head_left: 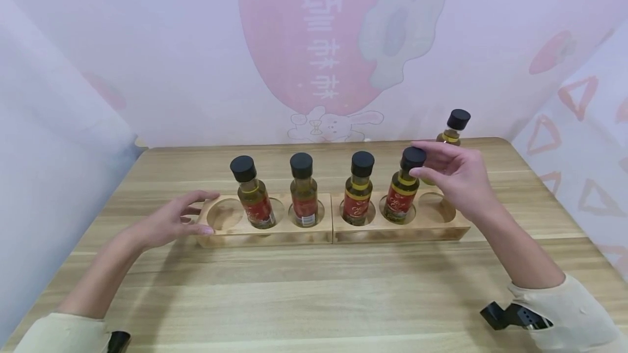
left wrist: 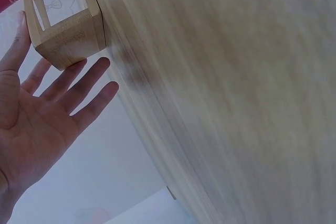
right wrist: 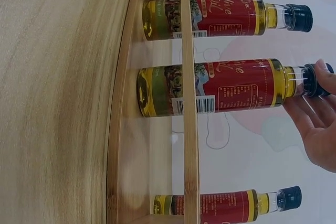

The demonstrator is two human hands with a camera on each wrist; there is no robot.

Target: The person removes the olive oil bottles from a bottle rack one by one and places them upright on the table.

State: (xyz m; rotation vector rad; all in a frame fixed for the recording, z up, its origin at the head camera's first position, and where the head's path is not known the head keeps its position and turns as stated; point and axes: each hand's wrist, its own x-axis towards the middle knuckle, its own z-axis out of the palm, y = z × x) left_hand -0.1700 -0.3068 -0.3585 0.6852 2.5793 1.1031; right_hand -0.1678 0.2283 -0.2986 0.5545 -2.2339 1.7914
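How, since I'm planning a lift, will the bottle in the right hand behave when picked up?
The bottle is probably rigid and breakable: its clear neck looks like glass. It may feel heavy for its size, since liquid reaches the neck. With the right hand pinching only its cap, it could swing.

We see a wood-grain worktop (head_left: 294,293) bearing two wooden racks (head_left: 275,238), end to end. Behind them we spot one black-capped bottle (head_left: 449,137).
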